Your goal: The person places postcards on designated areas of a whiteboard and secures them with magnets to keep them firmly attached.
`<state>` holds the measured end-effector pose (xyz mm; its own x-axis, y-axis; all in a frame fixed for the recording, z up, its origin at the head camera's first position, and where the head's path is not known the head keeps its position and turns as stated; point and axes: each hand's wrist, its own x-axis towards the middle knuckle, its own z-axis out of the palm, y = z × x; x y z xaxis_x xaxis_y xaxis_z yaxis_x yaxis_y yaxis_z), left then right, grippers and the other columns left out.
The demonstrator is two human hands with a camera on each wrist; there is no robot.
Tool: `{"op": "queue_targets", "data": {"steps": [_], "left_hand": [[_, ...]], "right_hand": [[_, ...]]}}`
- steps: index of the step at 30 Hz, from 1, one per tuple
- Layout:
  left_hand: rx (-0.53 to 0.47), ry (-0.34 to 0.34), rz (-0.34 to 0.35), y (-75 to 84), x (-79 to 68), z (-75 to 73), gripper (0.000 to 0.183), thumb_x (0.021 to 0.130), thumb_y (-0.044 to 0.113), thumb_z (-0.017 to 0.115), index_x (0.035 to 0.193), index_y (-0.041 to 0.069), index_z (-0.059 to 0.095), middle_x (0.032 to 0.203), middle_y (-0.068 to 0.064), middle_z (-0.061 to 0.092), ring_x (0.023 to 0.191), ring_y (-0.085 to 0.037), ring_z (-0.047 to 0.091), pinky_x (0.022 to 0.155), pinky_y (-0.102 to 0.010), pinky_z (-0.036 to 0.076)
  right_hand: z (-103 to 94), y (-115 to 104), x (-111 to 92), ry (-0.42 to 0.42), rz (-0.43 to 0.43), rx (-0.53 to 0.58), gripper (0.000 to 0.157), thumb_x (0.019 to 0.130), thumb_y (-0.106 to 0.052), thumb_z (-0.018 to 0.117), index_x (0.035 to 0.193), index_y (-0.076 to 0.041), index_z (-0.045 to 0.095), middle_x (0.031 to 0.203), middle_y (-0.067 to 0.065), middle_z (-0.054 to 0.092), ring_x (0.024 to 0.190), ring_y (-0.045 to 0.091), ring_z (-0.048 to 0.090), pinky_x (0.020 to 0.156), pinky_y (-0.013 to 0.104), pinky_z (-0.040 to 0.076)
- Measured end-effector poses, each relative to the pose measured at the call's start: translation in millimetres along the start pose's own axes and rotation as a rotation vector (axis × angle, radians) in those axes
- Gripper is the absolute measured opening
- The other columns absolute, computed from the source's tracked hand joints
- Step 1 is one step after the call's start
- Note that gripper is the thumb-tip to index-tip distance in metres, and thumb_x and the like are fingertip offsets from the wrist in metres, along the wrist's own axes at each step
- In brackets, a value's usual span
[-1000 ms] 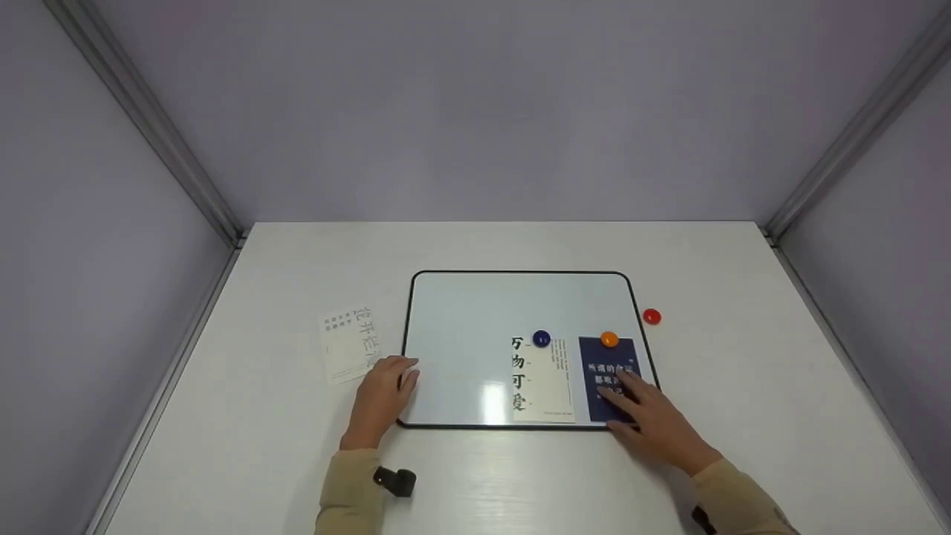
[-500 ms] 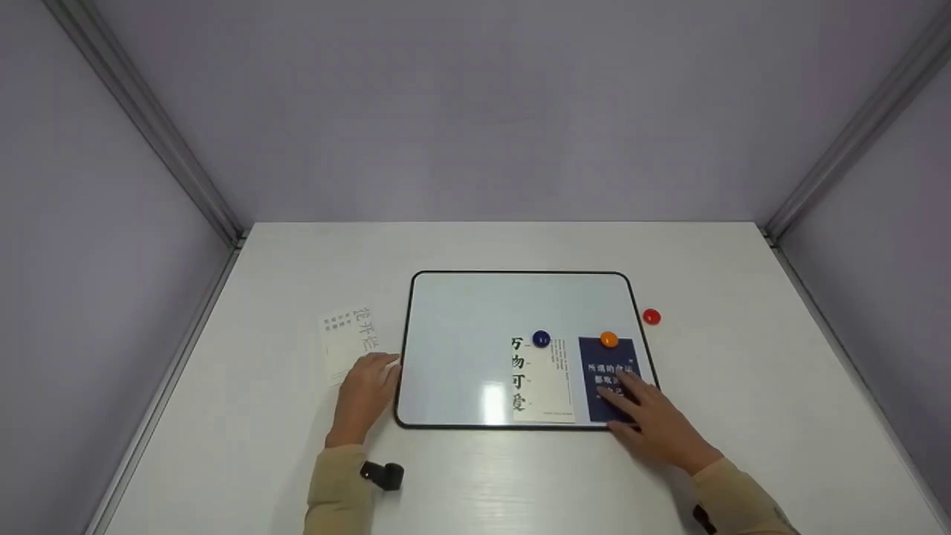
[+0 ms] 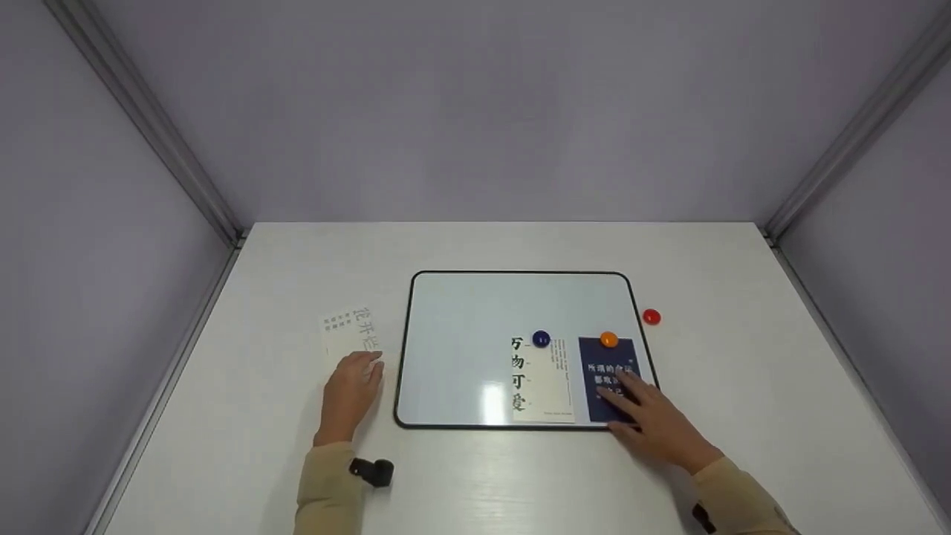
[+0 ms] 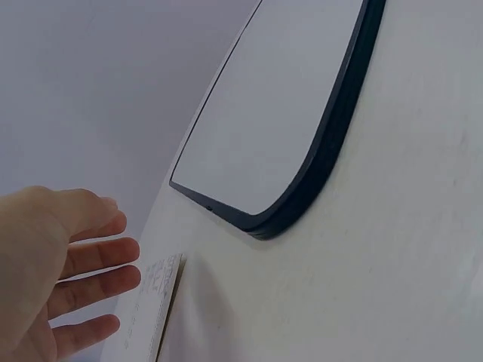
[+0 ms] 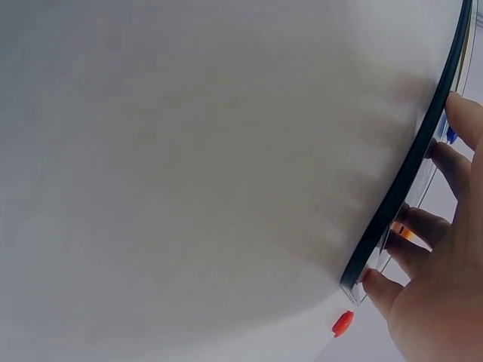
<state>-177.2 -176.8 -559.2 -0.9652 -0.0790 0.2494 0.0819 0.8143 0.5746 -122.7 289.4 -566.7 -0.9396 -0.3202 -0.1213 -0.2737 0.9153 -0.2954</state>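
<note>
Head view: nothing is held by left hand (image 3: pixel 349 395) or right hand (image 3: pixel 660 427), the loose card (image 3: pixel 345 338) seems reached for, and a pinch looks needed

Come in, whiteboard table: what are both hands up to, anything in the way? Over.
Left hand empty, at the off-board pale card. Right hand spread on the navy card. Left hand hides part of pale card; no other obstruction seen.

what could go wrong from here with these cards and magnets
The right hand lies over the navy card, so a slip might skew it beneath the orange magnet. The left hand is at the loose card and might just push it along the table. The red magnet sits off the whiteboard, by its right edge, and could get knocked.
</note>
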Motion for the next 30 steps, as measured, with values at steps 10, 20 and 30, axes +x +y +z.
{"op": "queue_targets", "data": {"steps": [10, 20, 30], "left_hand": [[0.023, 0.093, -0.126, -10.4, 1.8, -4.1, 0.021, 0.093, 0.009, 0.059, 0.108, -0.002, 0.069, 0.106, -0.019, 0.07, 0.098, -0.032, 0.069, 0.083, -0.043, 0.057], [0.004, 0.092, -0.198, -19.4, 0.0, -7.1, 0.022, 0.093, 0.008, 0.056, 0.109, -0.003, 0.067, 0.105, -0.021, 0.07, 0.1, -0.034, 0.068, 0.084, -0.045, 0.057], [-0.025, 0.138, -0.295, -26.9, -0.3, -8.8, 0.027, 0.094, 0.011, 0.057, 0.113, -0.006, 0.065, 0.107, -0.024, 0.067, 0.099, -0.036, 0.066, 0.082, -0.047, 0.056]], "right_hand": [[-2.0, -2.4, -0.2, 0.019, -0.015, -0.027, 0.054, 0.092, -0.04, 0.06, 0.143, -0.029, 0.046, 0.158, 0.013, 0.031, 0.145, 0.041, 0.031, 0.113, 0.059, 0.035], [-2.3, -2.0, -0.5, -0.004, 0.005, -0.02, 0.054, 0.092, -0.04, 0.06, 0.144, -0.031, 0.045, 0.159, 0.012, 0.03, 0.146, 0.041, 0.029, 0.114, 0.06, 0.034], [-2.7, -2.2, 0.2, -0.004, 0.011, -0.013, 0.054, 0.092, -0.04, 0.06, 0.144, -0.032, 0.045, 0.159, 0.011, 0.031, 0.145, 0.04, 0.03, 0.114, 0.06, 0.035]]}}
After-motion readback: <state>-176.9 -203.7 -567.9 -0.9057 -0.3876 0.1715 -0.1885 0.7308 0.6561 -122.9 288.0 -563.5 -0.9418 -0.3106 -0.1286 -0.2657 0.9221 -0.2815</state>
